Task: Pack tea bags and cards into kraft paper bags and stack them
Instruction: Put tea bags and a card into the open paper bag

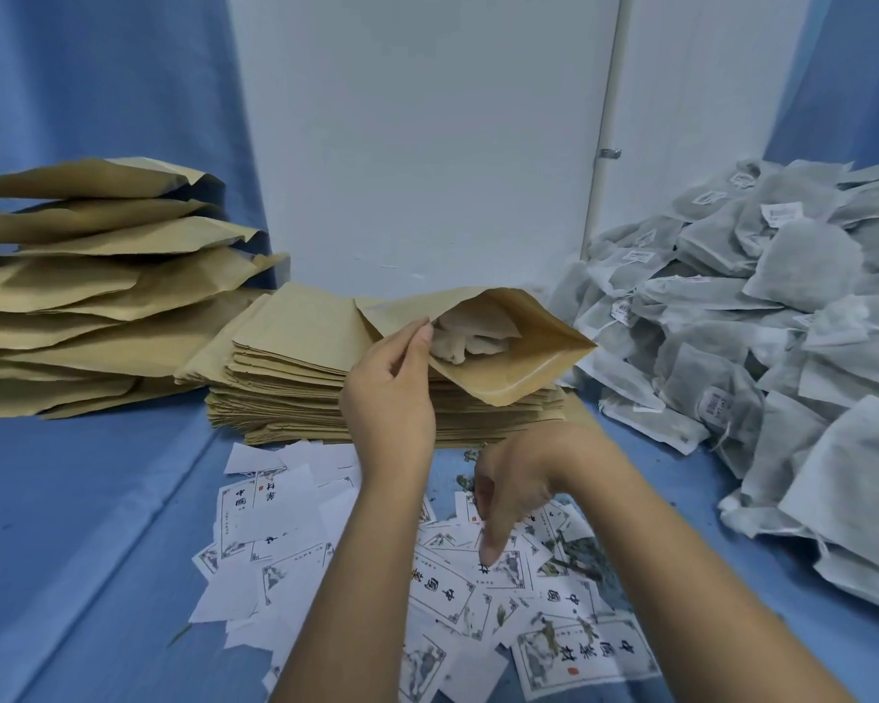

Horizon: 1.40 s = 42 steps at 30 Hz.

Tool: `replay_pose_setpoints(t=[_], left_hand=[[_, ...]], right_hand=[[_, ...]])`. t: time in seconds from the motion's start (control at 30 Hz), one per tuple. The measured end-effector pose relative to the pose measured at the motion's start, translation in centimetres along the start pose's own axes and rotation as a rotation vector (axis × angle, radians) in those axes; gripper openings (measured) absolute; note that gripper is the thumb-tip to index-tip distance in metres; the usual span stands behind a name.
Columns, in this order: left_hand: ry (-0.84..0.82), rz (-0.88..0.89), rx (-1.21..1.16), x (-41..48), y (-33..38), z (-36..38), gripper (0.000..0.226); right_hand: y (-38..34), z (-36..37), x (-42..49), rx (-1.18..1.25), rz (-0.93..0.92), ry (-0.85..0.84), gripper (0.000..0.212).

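Note:
My left hand [392, 393] pinches the near lip of an open kraft paper bag [518, 367] that lies on the flat pile of empty bags [295, 378]. A tea bag [470, 334] shows inside its mouth. My right hand [516, 479] reaches down over the scattered printed cards [458, 596]. Its index finger presses the tip onto one card [508, 568]; the other fingers are loosely curled and hold nothing.
A tall stack of filled kraft bags [92, 296] stands at the left. A big heap of grey tea bags [782, 337] fills the right side. Blue cloth [82, 525] covers the table. A white wall panel [427, 144] stands behind.

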<state>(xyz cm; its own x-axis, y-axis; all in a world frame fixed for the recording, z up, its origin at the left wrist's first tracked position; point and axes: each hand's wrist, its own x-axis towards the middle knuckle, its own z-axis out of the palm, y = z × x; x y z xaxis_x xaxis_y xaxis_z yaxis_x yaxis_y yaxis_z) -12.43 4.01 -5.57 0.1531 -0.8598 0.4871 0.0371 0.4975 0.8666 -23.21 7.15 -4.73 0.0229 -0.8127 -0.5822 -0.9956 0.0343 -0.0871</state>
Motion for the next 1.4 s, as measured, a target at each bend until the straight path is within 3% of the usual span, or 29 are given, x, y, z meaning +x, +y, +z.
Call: replay_pose_setpoints(t=[0.13,0.3,0.47,0.57,0.67,0.77,0.83,0.87,1.03,1.2,1.4], left_hand=[[-0.001,-0.004,0.003,-0.1,0.0,0.1,0.02],[0.003,0.005,0.012,-0.1,-0.1,0.1,0.02],[0.0,0.003,0.022,-0.1,-0.3,0.1,0.021],[-0.002,-0.002,0.032,-0.1,-0.4,0.1,0.021],[-0.001,-0.004,0.031,-0.2,-0.4,0.1,0.021],[-0.003,0.008,0.026,-0.2,-0.2,0.2,0.02],[-0.008,0.019,0.027,-0.3,-0.3,0.2,0.021],[-0.008,0.023,0.03,-0.3,-0.3,0.2,0.021],[0.01,0.042,0.039,-0.6,-0.4,0.4,0.02],[0.029,0.05,0.014,-0.7,-0.1,0.3,0.02],[0.046,0.059,-0.014,-1.1,0.3,0.6,0.02]], right_hand=[[-0.3,0.1,-0.5,-0.012,-0.011,0.027,0.064],[0.5,0.0,-0.4,0.116,-0.082,0.152,0.021],[1.4,-0.2,-0.5,0.295,-0.106,0.135,0.022],[1.8,-0.8,-1.7,0.272,-0.187,0.203,0.004],[2.5,-2.2,-3.5,0.375,-0.278,0.547,0.015],[3.2,-3.1,-4.4,0.586,-0.283,1.119,0.014],[3.5,-3.2,-4.1,0.553,-0.202,1.446,0.017],[3.7,-3.1,-3.8,0.5,-0.172,1.511,0.018],[3.6,-2.0,-1.7,0.317,-0.18,1.389,0.019],[2.7,-1.1,-0.6,0.159,-0.096,1.407,0.019],[1.2,-0.6,0.3,0.146,0.003,1.4,0.019]])
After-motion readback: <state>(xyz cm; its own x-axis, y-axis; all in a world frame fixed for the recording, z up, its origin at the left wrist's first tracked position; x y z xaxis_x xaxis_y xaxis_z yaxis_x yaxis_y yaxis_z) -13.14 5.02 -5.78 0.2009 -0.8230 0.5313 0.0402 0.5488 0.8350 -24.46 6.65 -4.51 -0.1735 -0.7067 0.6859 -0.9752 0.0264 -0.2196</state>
